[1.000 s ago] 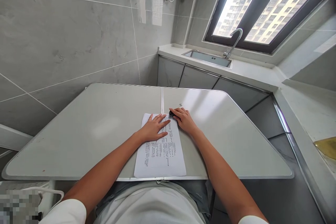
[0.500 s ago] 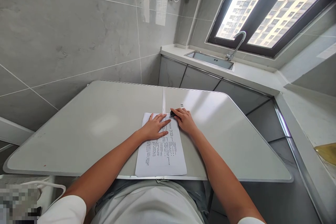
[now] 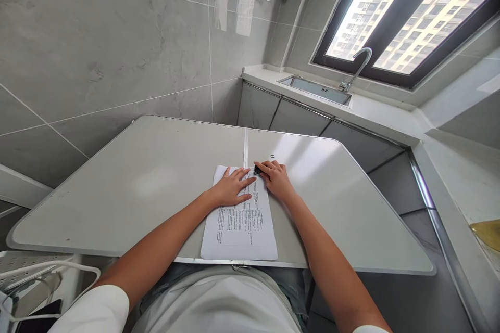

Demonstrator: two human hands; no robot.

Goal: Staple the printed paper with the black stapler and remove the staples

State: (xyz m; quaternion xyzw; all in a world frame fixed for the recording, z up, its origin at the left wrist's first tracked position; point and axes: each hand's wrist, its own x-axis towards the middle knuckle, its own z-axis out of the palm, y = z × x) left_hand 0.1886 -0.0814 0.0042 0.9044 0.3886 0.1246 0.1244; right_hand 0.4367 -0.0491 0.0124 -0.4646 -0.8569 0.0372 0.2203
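Observation:
A stack of printed paper sheets (image 3: pixel 238 242) lies near the front edge of the table, over its centre seam. My left hand (image 3: pixel 231 188) rests flat on the upper part of the paper, fingers spread. At the top right corner of the sheets, my right hand (image 3: pixel 274 178) grips a small black object (image 3: pixel 257 169) between thumb and fingers. Its exact kind is too small and covered to tell. Just beyond that hand, two tiny dark strips (image 3: pixel 272 156) lie on the tabletop.
The pale folding table (image 3: pixel 117 192) spreads wide to both sides. White cables (image 3: pixel 78 266) and a perforated white stand (image 3: pixel 29 261) are at lower left. A counter with a sink (image 3: pixel 318 89) and a faucet (image 3: pixel 361 62) runs behind and along the right, under a window.
The view has shifted slightly, bringing more of the white cables into sight. Both hands keep their places on the paper and the small black object.

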